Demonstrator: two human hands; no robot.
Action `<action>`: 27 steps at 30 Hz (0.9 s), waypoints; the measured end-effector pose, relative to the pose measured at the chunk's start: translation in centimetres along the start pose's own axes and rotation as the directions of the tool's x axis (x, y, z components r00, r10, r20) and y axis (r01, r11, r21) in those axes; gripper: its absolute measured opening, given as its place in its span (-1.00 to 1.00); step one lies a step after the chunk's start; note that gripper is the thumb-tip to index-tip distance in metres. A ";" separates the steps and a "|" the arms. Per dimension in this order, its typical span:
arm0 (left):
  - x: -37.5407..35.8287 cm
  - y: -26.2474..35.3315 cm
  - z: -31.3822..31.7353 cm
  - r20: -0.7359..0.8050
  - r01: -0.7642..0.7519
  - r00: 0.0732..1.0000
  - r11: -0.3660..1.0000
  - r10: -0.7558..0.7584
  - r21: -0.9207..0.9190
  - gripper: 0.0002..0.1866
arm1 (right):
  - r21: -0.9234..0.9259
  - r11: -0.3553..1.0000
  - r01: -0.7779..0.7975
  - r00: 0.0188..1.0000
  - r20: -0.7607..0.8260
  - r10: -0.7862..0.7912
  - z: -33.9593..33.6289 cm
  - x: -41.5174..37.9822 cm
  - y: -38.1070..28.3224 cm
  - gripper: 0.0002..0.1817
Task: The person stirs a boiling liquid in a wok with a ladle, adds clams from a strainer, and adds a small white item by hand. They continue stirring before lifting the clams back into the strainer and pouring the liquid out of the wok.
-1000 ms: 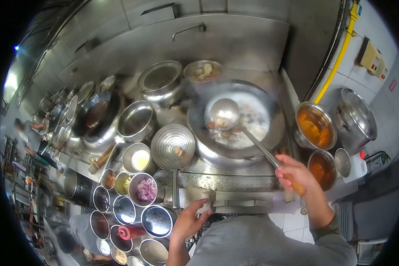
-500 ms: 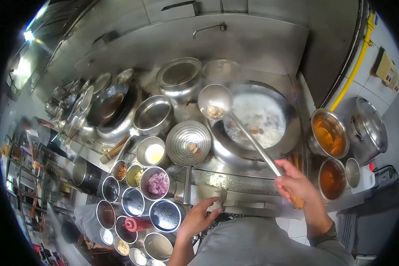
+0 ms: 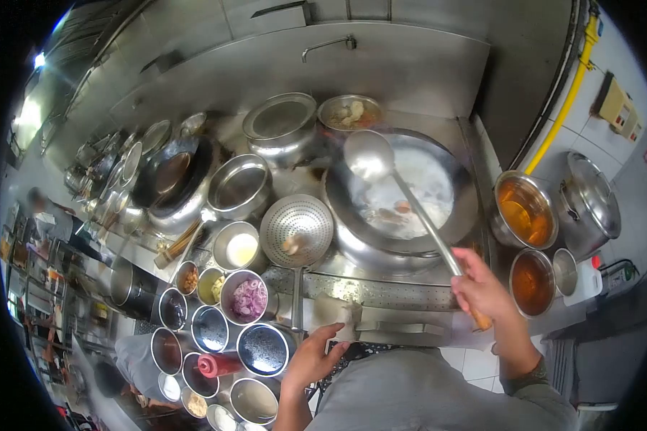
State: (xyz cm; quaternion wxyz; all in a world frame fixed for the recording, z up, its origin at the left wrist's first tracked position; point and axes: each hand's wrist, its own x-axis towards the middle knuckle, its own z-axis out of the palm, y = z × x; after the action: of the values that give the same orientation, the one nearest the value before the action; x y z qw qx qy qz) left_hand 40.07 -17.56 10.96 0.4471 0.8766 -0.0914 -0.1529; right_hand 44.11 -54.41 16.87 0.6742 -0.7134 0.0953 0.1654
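**Ladle above the far-left side of the wok; perforated skimmer alongside**

The ladle (image 3: pixel 369 155) is held over the far-left side of a wok (image 3: pixel 351 226) that contains cloudy white liquid (image 3: pixel 428 179). My right hand (image 3: pixel 484 287) is closed around its wooden grip; the long shaft presumably keeps my fingers away from the heat. Immediately left of the wok lies a perforated skimmer (image 3: pixel 287 215) with a few pale brown pieces (image 3: pixel 292 244) in it. Its holes probably let liquid drain, and its handle points toward me, apparently for easy reach. My left hand (image 3: pixel 315 359) is empty, its fingers loosely spread beside a folded cloth (image 3: pixel 336 311); I cannot tell whether they touch it. Farther left, small containers, one with sliced purple onion (image 3: pixel 249 299), stand clustered, seemingly within short reach. Pots of amber liquid (image 3: pixel 528 215) stand to the right of the wok, and a basin (image 3: pixel 323 121) stands behind it.

Compared with the frame half a second earlier, the ladle, which then carried brownish pieces, shows none, and its bowl sits farther over the wok. The pieces in the skimmer now look blurred and more bunched. The basin, previously hazy, is clearer.
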 end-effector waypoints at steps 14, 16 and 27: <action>1.5 1.8 1.2 0.045 -0.040 0.998 0.998 0.037 0.055 -0.49 | -0.204 0.959 -0.198 0.980 -0.027 0.197 -6.6 -6.9 -2.4 -0.41; 1.6 1.9 1.4 0.047 -0.047 0.998 0.997 0.044 0.065 -0.49 | -0.187 0.958 -0.218 0.975 0.006 0.223 -7.1 -7.5 -2.5 -0.41; 1.6 1.9 1.9 0.055 -0.023 0.998 0.999 0.020 0.046 -0.50 | -0.390 0.893 -0.226 0.974 -0.112 0.198 -8.7 -9.4 -2.6 -0.37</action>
State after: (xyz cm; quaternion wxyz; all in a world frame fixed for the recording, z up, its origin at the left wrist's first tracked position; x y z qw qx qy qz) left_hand 40.92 -20.55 11.15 0.4255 0.8812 -0.1165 -0.1698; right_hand 37.26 -63.73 23.02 0.4881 -0.8268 0.1599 0.2292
